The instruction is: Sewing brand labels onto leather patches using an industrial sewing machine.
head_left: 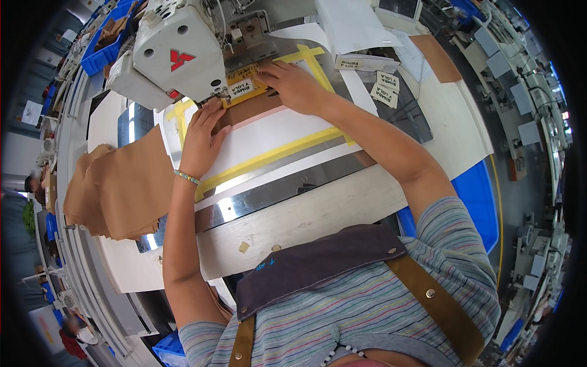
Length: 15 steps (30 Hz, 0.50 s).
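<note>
Under the head of the white sewing machine (pixel 174 52) lies a brown flat piece (pixel 254 111) with a pale pink lower edge. A yellow template (pixel 249 96) rests on it, framing a cream label (pixel 241 89) with dark lettering. My left hand (pixel 205 137) lies at the left end of the brown piece, fingers stretched toward the needle area and thumb apart. At the other end, my right hand (pixel 296 88) presses its spread fingertips on the template's right side and the piece. The machine's foot partly hides the template's left end.
White sheeting (pixel 260 147) edged with yellow tape (pixel 269 156) surrounds the work. Brown cut pieces (pixel 125 189) are stacked at the left. Loose labels (pixel 384 95) and a white box (pixel 367 62) lie to the right. A blue bin (pixel 480 202) stands below the table's right edge.
</note>
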Available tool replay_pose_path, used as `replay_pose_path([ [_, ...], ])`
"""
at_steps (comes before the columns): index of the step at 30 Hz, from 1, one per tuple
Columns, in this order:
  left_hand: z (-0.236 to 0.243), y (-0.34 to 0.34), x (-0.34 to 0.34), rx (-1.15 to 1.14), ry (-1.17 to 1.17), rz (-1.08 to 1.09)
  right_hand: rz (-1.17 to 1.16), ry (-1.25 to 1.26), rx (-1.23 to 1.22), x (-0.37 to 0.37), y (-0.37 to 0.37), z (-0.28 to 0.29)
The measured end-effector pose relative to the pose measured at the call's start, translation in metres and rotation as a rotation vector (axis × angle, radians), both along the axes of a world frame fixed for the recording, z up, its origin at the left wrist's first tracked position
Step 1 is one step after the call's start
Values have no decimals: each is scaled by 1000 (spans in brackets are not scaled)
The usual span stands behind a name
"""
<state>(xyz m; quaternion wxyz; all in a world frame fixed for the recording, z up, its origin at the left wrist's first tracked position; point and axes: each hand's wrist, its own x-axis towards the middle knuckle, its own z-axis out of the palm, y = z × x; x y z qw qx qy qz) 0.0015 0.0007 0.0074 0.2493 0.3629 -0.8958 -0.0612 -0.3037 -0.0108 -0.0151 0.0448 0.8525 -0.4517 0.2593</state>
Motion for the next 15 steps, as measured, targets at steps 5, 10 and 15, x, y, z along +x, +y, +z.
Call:
replay_pose_path([
  [5, -1, -2, -4, -23, 6, -29, 63, 117, -39, 1, -6, -2],
  [10, 4, 0, -1, 73, 49, -17, 70, 87, 31, 13, 0, 2],
  [15, 0, 1, -1, -62, -66, -33, 86, 82, -6, 49, 14, -1],
])
